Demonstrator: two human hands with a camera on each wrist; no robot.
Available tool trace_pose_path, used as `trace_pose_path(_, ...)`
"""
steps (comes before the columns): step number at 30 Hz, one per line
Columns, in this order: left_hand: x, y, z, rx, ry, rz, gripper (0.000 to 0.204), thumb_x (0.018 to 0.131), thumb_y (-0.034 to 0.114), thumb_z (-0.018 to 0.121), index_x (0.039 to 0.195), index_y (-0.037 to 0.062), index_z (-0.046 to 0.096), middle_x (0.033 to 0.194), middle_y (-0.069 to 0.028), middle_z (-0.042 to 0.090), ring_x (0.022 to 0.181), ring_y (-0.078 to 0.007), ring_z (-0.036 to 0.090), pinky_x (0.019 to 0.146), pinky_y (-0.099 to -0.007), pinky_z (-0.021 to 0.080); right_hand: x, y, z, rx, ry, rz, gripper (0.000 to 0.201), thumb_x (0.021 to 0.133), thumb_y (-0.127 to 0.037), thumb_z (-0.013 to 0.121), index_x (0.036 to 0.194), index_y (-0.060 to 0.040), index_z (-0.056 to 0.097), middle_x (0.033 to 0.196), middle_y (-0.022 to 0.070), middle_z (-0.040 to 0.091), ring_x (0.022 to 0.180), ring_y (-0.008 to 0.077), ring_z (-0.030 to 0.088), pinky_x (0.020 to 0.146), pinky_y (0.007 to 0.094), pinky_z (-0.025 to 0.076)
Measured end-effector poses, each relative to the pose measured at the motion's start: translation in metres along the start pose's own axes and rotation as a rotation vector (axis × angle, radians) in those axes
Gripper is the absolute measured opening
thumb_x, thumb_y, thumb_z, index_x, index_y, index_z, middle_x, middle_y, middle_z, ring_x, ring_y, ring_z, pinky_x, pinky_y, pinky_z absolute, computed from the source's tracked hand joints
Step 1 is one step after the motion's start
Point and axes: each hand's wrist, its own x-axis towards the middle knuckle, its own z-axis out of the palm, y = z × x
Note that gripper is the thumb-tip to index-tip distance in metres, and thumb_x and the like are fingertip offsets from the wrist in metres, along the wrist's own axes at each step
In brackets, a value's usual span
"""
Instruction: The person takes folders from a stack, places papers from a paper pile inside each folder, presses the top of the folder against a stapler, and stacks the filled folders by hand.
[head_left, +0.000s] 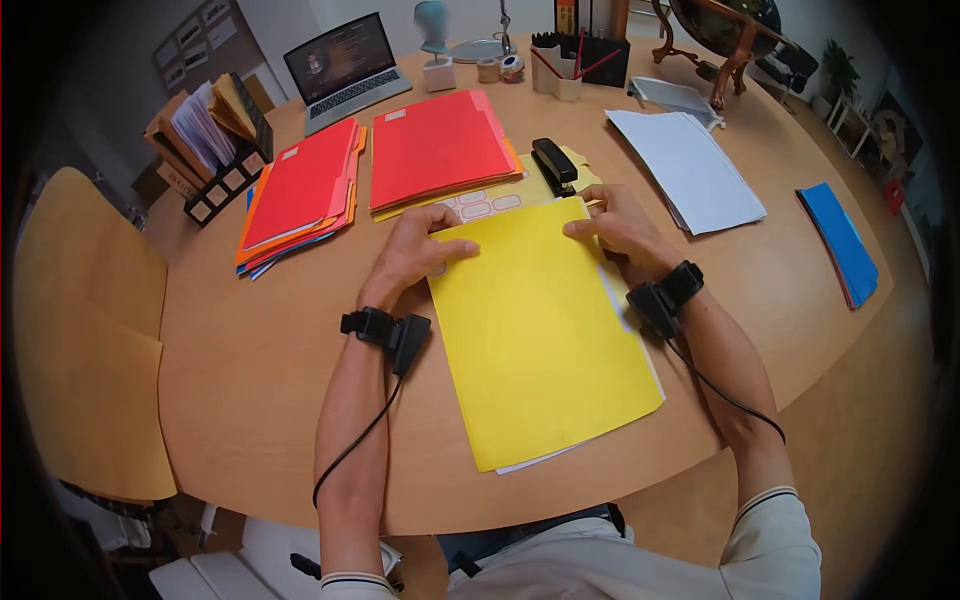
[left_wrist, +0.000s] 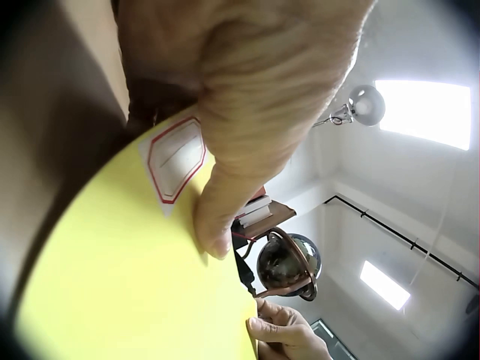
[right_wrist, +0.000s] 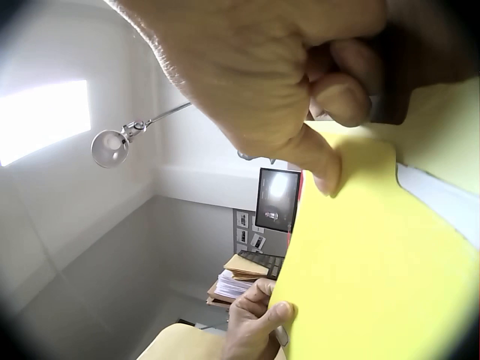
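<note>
In the head view, you pinch the yellow folder at frame centre, left hand and right hand at its upper corners, thumbs on top; white sheets poke from its lower edge. At upper left, a rack holds papers; at top right of centre, a cup holds red pencils. In the left wrist view, your thumb lies beside a red-edged label mid-frame. In the right wrist view, your thumb presses the folder at upper right.

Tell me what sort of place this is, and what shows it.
Likely an office: an open laptop, a black stapler and red file folders share a wooden desk.
</note>
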Motion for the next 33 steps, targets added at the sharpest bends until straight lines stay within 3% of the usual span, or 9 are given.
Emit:
trace_pose_path(2, 0.005, -0.013, 0.001, -0.029, 0.048, 0.028, 0.023, 0.080, 0.005, 0.082, 0.093, 0.0021, 0.063, 0.084, -0.0033, 0.070, 0.070, -0.0054, 0.062, 0.058, -0.0206, 0.045, 0.004, 0.007, -0.002, 0.014, 0.060, 0.028, 0.042, 0.077, -0.011, 0.082, 0.112, 0.0042, 0.065, 0.078, 0.0048, 0.062, 0.067, 0.0132, 0.059, 0.059, 0.0296, 0.045)
trace_pose_path(4, 0.009, -0.020, -0.002, -0.008, 0.147, 0.165, 0.024, 0.080, 0.002, 0.081, 0.096, 0.0026, 0.063, 0.084, -0.0044, 0.071, 0.072, -0.0068, 0.064, 0.060, -0.0207, 0.046, 0.004, 0.011, -0.004, 0.029, 0.119, 0.056, 0.044, 0.077, -0.010, 0.081, 0.115, 0.0038, 0.064, 0.081, 0.0062, 0.063, 0.071, 0.0149, 0.061, 0.063, 0.0313, 0.047)
trace_pose_path(6, 0.007, -0.020, -0.004, -0.047, 0.141, 0.141, 0.022, 0.082, 0.002, 0.080, 0.096, 0.0026, 0.064, 0.084, -0.0042, 0.071, 0.072, -0.0073, 0.064, 0.060, -0.0213, 0.047, 0.003, 0.012, -0.006, -0.030, 0.231, -0.013, 0.051, 0.076, -0.009, 0.081, 0.122, -0.0001, 0.061, 0.086, 0.0082, 0.064, 0.076, 0.0151, 0.062, 0.067, 0.0325, 0.048)
trace_pose_path(10, 0.009, -0.026, -0.004, -0.073, 0.194, 0.123, 0.015, 0.085, 0.003, 0.078, 0.094, 0.0017, 0.066, 0.081, -0.0033, 0.070, 0.071, -0.0081, 0.064, 0.060, -0.0228, 0.048, 0.016, 0.027, -0.008, -0.043, 0.245, -0.115, 0.055, 0.075, -0.008, 0.080, 0.126, -0.0014, 0.060, 0.090, 0.0092, 0.066, 0.077, 0.0165, 0.062, 0.072, 0.0344, 0.050)
trace_pose_path(12, 0.012, -0.033, -0.002, -0.034, 0.249, 0.127, 0.013, 0.086, 0.004, 0.077, 0.093, 0.0011, 0.066, 0.081, -0.0030, 0.070, 0.071, -0.0082, 0.064, 0.061, -0.0229, 0.048, 0.022, 0.027, -0.004, -0.168, 0.297, -0.247, 0.062, 0.078, -0.010, 0.076, 0.137, -0.0078, 0.057, 0.090, 0.0138, 0.069, 0.076, 0.0227, 0.065, 0.074, 0.0375, 0.051)
trace_pose_path(16, 0.016, -0.044, -0.001, 0.079, 0.363, 0.153, 0.009, 0.087, 0.005, 0.075, 0.092, 0.0001, 0.069, 0.081, -0.0026, 0.070, 0.073, -0.0085, 0.064, 0.068, -0.0239, 0.051, 0.021, 0.021, 0.005, -0.373, 0.295, -0.226, 0.064, 0.083, -0.011, 0.071, 0.145, -0.0174, 0.054, 0.092, 0.0199, 0.071, 0.082, 0.0335, 0.068, 0.078, 0.0429, 0.052)
trace_pose_path(18, 0.017, -0.048, 0.000, 0.076, 0.390, 0.153, 0.009, 0.086, 0.005, 0.075, 0.090, -0.0003, 0.069, 0.079, -0.0025, 0.069, 0.073, -0.0082, 0.063, 0.068, -0.0241, 0.051, 0.019, 0.020, 0.008, -0.601, 0.308, -0.349, 0.062, 0.087, -0.012, 0.068, 0.147, -0.0261, 0.054, 0.093, 0.0239, 0.071, 0.090, 0.0403, 0.068, 0.079, 0.0481, 0.052)
trace_pose_path(28, 0.023, -0.059, 0.002, 0.109, 0.425, 0.163, 0.013, 0.085, 0.010, 0.075, 0.092, -0.0015, 0.075, 0.073, -0.0030, 0.069, 0.068, -0.0082, 0.062, 0.063, -0.0258, 0.050, 0.016, 0.013, 0.006, -0.628, 0.257, -0.304, 0.054, 0.090, -0.014, 0.067, 0.142, -0.0249, 0.060, 0.097, 0.0231, 0.071, 0.092, 0.0422, 0.067, 0.080, 0.0493, 0.051)
trace_pose_path(33, 0.019, -0.046, 0.005, 0.174, 0.419, 0.127, 0.012, 0.088, 0.009, 0.073, 0.090, -0.0025, 0.075, 0.077, -0.0019, 0.070, 0.072, -0.0073, 0.063, 0.068, -0.0242, 0.050, 0.018, 0.016, 0.004, -0.594, 0.250, -0.327, 0.058, 0.088, -0.015, 0.068, 0.144, -0.0250, 0.058, 0.093, 0.0216, 0.072, 0.089, 0.0405, 0.068, 0.078, 0.0484, 0.051)
